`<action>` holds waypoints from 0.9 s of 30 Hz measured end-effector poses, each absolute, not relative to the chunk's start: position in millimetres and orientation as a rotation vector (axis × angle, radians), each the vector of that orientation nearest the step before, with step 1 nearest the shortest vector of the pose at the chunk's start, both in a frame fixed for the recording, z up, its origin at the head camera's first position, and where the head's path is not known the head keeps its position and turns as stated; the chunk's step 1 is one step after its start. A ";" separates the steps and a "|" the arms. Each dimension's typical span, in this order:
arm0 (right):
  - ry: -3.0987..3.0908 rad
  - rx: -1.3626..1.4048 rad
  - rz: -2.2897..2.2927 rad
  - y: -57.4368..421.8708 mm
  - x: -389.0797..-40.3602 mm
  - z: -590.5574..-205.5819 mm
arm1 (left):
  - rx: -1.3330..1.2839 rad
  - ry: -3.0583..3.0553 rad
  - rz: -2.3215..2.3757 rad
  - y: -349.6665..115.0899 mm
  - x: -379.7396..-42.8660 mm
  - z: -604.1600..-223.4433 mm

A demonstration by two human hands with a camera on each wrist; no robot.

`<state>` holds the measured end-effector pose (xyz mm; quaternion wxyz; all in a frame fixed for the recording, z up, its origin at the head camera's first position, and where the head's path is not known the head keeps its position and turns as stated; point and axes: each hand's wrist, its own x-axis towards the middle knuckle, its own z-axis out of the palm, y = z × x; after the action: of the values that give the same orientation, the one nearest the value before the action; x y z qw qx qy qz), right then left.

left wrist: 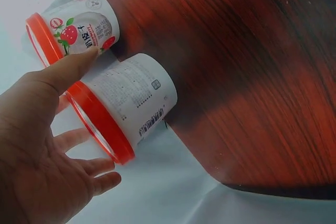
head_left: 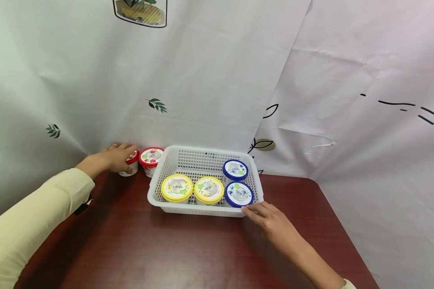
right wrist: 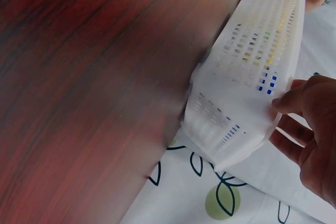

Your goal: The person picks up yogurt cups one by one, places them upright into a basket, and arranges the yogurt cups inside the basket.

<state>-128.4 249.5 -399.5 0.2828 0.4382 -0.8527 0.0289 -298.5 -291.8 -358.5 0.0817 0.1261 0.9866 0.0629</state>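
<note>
My left hand (head_left: 118,157) is at a paper tub with a red lid (left wrist: 131,95) at the table's back left. In the left wrist view its thumb reaches between this tub and a second red-lidded tub (left wrist: 84,27) with strawberry print; the other fingers spread by the lid, and firm contact is not clear. My right hand (head_left: 271,222) pinches the front right corner of a white plastic basket (head_left: 202,209), thumb outside the rim. Inside the basket stand two yellow-lidded tubs (head_left: 177,188) along the front and two blue-lidded tubs (head_left: 239,194) at the right.
The basket stands on a dark red-brown wooden table (head_left: 188,249), close to its back edge. White printed cloth (head_left: 209,80) hangs behind the table and at its sides. The second red-lidded tub is right beside the basket's left wall.
</note>
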 end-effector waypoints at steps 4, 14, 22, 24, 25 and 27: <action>-2.278 1.175 0.078 249.6 -128.1 -399.4 | 0.426 2.942 0.223 -295.2 -299.7 -356.2; -2.277 1.168 0.081 249.2 -128.1 -398.7 | 0.540 2.919 0.329 -307.1 -306.0 -361.3; -2.286 1.166 0.082 249.5 -128.3 -398.1 | 0.485 2.881 0.279 -298.4 -296.0 -344.8; -2.288 1.167 0.081 249.7 -128.1 -398.1 | 0.478 2.867 0.277 -297.9 -294.0 -341.9; -2.287 1.167 0.081 249.7 -128.2 -398.0 | 0.478 2.860 0.276 -298.4 -293.8 -341.0; -2.284 1.167 0.080 249.5 -128.1 -397.9 | 0.457 2.843 0.277 -299.2 -292.6 -338.2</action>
<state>-128.1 249.5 -397.9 0.2837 0.4360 -0.8536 0.0301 -292.6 -299.2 -338.2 0.1240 0.1567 0.9752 0.0952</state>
